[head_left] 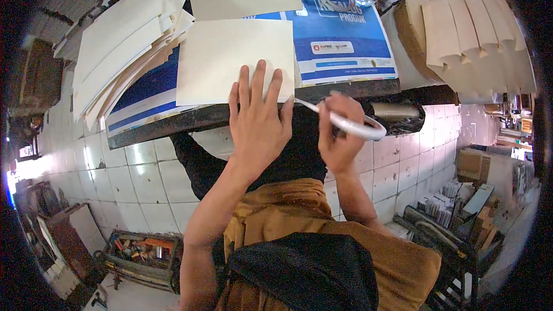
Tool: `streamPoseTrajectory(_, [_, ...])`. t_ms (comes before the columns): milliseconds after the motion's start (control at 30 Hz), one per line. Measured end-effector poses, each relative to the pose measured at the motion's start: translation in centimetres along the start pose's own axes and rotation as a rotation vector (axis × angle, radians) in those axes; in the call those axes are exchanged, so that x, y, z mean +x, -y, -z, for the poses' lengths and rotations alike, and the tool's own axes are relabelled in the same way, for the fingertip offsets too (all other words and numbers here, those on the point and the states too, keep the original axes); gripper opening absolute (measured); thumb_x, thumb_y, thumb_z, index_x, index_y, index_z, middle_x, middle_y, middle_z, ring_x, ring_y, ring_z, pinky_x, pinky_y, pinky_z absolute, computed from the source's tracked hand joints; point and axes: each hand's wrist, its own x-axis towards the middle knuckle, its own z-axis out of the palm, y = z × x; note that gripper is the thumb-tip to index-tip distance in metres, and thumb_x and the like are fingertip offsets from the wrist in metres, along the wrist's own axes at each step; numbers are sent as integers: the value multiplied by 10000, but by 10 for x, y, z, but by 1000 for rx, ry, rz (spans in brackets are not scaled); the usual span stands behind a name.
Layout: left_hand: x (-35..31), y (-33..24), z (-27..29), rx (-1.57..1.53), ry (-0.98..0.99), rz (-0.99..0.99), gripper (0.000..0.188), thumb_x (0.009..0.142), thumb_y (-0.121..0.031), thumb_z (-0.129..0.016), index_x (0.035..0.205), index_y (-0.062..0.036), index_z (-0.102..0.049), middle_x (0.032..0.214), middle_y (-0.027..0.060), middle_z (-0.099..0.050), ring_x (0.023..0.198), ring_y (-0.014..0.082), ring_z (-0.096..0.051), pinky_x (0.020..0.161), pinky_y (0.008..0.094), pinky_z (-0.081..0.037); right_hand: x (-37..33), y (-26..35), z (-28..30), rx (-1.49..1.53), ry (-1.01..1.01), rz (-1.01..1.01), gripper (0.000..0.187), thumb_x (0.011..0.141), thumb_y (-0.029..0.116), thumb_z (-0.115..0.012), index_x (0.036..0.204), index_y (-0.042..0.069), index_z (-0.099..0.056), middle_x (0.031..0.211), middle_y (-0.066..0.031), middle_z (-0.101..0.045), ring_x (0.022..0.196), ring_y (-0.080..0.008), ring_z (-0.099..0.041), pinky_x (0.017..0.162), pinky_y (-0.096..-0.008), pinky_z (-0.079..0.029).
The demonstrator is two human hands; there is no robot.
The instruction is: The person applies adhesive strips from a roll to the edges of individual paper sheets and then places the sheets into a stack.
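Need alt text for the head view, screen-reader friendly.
A person's left hand presses flat on a cream rectangular paper piece; the right hand holds a white ring-shaped tape roll, its strip stretching toward the paper's lower right corner. Fanned cream sheets lie left, folded cream paper pieces right.

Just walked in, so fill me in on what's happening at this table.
A person's left hand lies flat, fingers spread, on a cream sheet. The right hand holds a roll of white tape, with a narrow strip stretching from it toward the sheet's lower right corner. A loose stack of pale sheets lies to the left, and folded cream pieces stand to the right.
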Motion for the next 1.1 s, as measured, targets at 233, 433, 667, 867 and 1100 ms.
streamPoseTrajectory(233, [-21, 4, 8, -19, 190, -77, 634, 916, -285, -706, 1506, -169, -507, 1601, 147, -401, 1479, 404, -348, 1153, 533, -336, 15, -4, 56, 288, -555, -325, 249, 919, 97, -745, 1098, 34, -585, 921, -108, -698, 879, -192, -648, 900, -364, -498])
streamPoseTrajectory(433, [3, 5, 110, -556, -274, -134, 415, 857, -29, -684, 1266, -90, -723, 1291, 153, -685, 1180, 354, -651, 986, 452, -527, -6, -19, 62, 996, -512, -821, 323, 970, 15, -666, 1275, 77, -578, 952, -64, -632, 888, -198, -633, 817, -319, -508])
streamPoseTrajectory(667, [65, 55, 166, 12, -779, -305, 430, 881, 104, -601, 1227, -92, -765, 1257, 137, -704, 1200, 292, -656, 1013, 376, -526, -35, -16, 46, 1164, -308, -974, 376, 963, 67, -696, 1311, 33, -559, 1073, -66, -593, 911, -170, -618, 772, -297, -483])
streamPoseTrajectory(867, [73, 95, 123, 146, -394, -70, 426, 809, -20, -636, 1224, -74, -718, 1294, 147, -684, 1270, 352, -586, 1124, 472, -414, -34, -5, 48, 1036, -184, -972, 355, 962, 74, -698, 1291, 39, -570, 1071, -67, -606, 904, -158, -612, 799, -307, -479])
streamPoseTrajectory(1100, [142, 78, 15, -43, -157, -219, 566, 974, -355, -611, 1441, -46, -527, 1518, 204, -488, 1454, 384, -401, 1199, 502, -328, -22, 15, 41, 1060, -197, -922, 322, 960, -6, -648, 1273, 19, -574, 938, -87, -639, 861, -179, -639, 807, -296, -497])
